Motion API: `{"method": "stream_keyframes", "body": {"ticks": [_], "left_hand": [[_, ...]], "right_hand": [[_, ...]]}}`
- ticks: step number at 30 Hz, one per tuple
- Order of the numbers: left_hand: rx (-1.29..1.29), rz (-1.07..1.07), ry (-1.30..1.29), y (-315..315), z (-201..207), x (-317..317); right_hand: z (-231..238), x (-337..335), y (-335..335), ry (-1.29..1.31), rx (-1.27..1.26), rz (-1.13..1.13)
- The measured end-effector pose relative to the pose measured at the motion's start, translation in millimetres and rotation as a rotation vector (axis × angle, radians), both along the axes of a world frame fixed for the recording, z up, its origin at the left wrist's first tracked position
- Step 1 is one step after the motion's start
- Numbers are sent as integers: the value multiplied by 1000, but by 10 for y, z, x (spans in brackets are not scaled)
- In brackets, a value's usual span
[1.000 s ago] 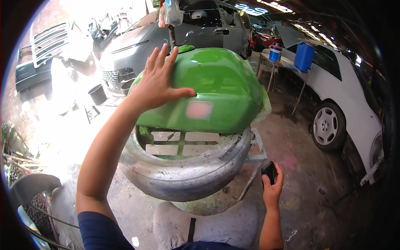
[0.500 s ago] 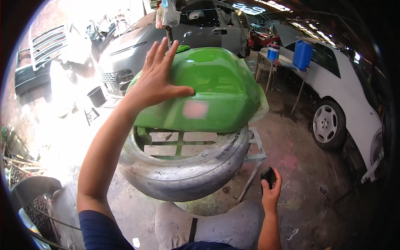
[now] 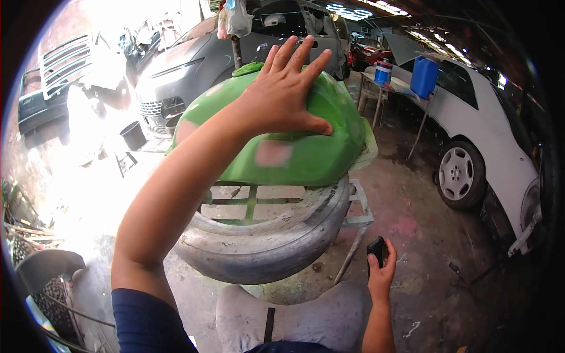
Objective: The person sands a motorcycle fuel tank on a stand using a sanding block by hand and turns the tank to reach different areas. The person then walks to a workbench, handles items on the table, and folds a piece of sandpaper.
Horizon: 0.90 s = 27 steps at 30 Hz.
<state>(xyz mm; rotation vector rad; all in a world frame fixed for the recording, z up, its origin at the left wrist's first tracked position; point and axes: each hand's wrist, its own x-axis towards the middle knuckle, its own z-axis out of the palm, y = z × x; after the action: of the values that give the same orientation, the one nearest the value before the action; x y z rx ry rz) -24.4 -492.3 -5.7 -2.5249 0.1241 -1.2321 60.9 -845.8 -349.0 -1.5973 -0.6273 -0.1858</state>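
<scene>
A glossy green motorcycle fuel tank point(image 3: 318, 157), marked with dull pinkish patches, rests on an old grey-smeared tire point(image 3: 265, 256). My left hand point(image 3: 288, 91) is stretched across its upper side, fingers spread and thumb toward the right; it seems to lie on the surface. Low on the right, well away from the tank, my right hand point(image 3: 382, 275) grips a small dark block-like object point(image 3: 375, 249) whose kind I cannot make out. A crumpled green cloth point(image 3: 247, 69) sits at the tank's far edge.
A metal stand point(image 3: 360, 219) supports the tire. Behind it is a grey car point(image 3: 194, 65); a white car point(image 3: 500, 129) stands at right. A table there bears a paint can point(image 3: 383, 73) and a blue jerrycan point(image 3: 424, 77). A dark bucket point(image 3: 133, 135) is at left.
My left hand has moved right across the tank, baring pinkish patches on its left side. My right hand keeps its hold and has hardly moved.
</scene>
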Motion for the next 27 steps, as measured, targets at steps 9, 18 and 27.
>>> {"method": "stream_keyframes", "body": {"ticks": [9,18,27], "left_hand": [[-106,290,54,515,-150,-689],[-286,248,-98,946,313,-372],[-15,403,264,1328,497,644]], "right_hand": [[423,80,91,-79,56,13],[2295,178,857,-1038,-152,21],[3046,337,1403,-1452,-318,-56]]}}
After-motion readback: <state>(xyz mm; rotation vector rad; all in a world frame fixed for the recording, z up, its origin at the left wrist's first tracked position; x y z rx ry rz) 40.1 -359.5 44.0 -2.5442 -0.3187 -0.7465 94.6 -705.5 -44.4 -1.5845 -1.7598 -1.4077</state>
